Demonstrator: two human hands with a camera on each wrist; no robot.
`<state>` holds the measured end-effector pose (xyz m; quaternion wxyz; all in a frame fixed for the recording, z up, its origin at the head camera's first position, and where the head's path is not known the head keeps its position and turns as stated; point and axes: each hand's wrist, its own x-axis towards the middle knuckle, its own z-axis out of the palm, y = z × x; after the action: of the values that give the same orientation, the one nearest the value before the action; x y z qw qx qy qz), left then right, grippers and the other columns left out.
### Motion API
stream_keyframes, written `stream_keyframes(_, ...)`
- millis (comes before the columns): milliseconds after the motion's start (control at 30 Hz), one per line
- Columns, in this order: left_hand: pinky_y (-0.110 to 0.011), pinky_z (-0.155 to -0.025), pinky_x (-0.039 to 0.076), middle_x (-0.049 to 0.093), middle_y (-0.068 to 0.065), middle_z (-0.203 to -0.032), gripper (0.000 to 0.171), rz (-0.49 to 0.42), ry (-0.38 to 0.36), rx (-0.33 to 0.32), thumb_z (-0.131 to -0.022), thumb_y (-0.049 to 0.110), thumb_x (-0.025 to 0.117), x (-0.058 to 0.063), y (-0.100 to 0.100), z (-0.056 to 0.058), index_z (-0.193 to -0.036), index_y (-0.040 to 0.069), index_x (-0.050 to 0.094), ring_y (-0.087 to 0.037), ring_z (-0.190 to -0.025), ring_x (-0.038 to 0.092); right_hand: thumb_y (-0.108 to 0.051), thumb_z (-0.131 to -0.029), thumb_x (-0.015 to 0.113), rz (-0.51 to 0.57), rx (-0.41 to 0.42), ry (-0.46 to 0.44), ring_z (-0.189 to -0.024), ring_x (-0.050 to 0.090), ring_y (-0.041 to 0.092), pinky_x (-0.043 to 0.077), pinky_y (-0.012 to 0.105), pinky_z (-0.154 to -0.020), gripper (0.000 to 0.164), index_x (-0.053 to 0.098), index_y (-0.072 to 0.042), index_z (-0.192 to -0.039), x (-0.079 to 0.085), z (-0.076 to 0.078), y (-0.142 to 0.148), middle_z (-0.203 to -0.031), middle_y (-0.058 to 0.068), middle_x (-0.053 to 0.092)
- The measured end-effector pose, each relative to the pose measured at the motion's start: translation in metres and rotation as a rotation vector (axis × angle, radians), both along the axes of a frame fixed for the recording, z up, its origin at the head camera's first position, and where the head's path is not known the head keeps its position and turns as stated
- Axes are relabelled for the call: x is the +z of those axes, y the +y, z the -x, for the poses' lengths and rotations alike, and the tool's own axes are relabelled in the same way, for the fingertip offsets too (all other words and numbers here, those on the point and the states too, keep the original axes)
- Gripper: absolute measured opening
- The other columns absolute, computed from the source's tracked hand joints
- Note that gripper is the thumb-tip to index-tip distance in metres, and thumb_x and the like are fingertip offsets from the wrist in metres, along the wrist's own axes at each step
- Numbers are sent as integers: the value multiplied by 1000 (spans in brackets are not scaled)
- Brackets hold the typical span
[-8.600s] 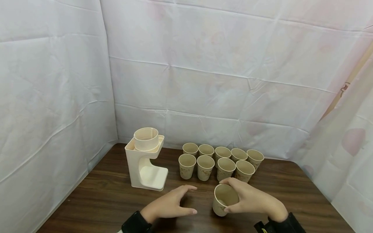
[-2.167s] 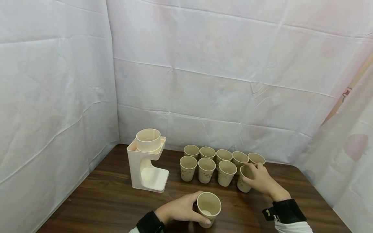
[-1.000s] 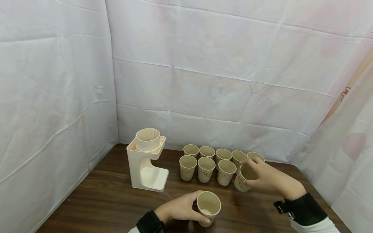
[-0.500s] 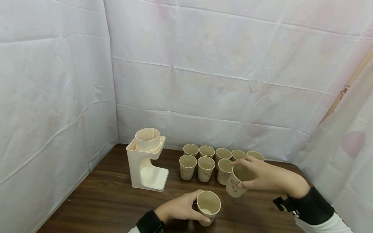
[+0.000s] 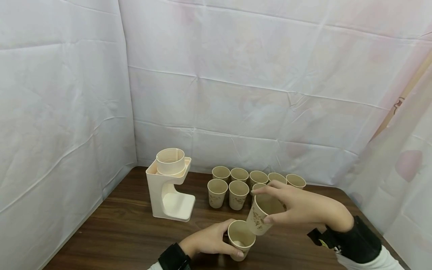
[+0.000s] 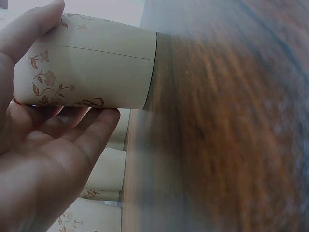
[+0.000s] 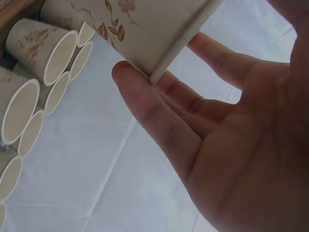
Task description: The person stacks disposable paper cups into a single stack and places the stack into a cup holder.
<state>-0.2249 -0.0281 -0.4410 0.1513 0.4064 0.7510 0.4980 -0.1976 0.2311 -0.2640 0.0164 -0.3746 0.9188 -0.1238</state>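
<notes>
Low in the head view, my left hand [image 5: 210, 240] grips a beige paper cup [image 5: 241, 253] standing upright on the table, its mouth upward. The left wrist view shows the fingers and thumb around that cup's flowered wall [image 6: 111, 63]. My right hand [image 5: 303, 208] holds a second paper cup [image 5: 258, 221] near its rim, thumb on the near side and fingers on the far side. This cup is tilted and raised, with its base just above the right of the first cup's rim. In the right wrist view, fingertips [image 7: 123, 72] touch the held cup's rim.
Behind the hands, several upright paper cups [image 5: 217, 193] stand in two rows before the white curtain [image 5: 236, 105]; my right hand partly covers some. To the left is a cream plastic stand [image 5: 156, 195] with a round holder [image 5: 170, 162] on top. The table [image 5: 118, 232] is dark wood.
My right hand has lifted a cup from the front row's right end and brought it left and nearer. Earlier it held the cup that my left hand now grips; the left hand was free then.
</notes>
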Motion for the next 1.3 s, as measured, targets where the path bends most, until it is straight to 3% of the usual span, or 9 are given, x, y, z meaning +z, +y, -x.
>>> stream_keyframes(200,-30,-92,44,61,8,-114,61,14,24,14,-75,37,76,-2,1,1,-127,30,45,-8,-104,54,-58,-82,61,3,63,13,-116,42,8,47,43,-90,59,37,-44,-134,-2,-3,-13,-129,-16,42)
stream_keyframes(700,-29,-91,44,59,15,-110,61,37,28,14,-76,39,76,1,1,1,-127,30,44,-3,-102,53,-53,-82,63,12,88,-70,-104,48,8,48,38,-86,59,38,-44,-135,-10,-4,-30,-118,-11,44)
stream_keyframes(933,-29,-91,44,60,14,-108,57,35,22,13,-76,39,76,1,0,1,-123,29,46,-3,-101,53,-53,-81,64,-16,121,-88,-107,46,6,48,38,-87,60,39,-44,-135,-20,-1,-37,-123,-13,43)
stream_keyframes(1167,-29,-93,43,59,14,-113,61,42,17,-13,-77,42,73,2,1,3,-129,31,42,-4,-103,53,-48,-79,69,-30,153,-99,-102,48,5,49,34,-85,61,42,-42,-133,-36,3,-44,-121,-11,44)
stream_keyframes(1300,-28,-93,43,59,12,-114,62,24,-24,-29,-78,39,73,2,1,2,-130,28,42,-5,-104,53,-44,-79,70,-13,154,-133,-99,51,7,49,32,-81,61,42,-42,-133,-46,4,-45,-119,-8,46)
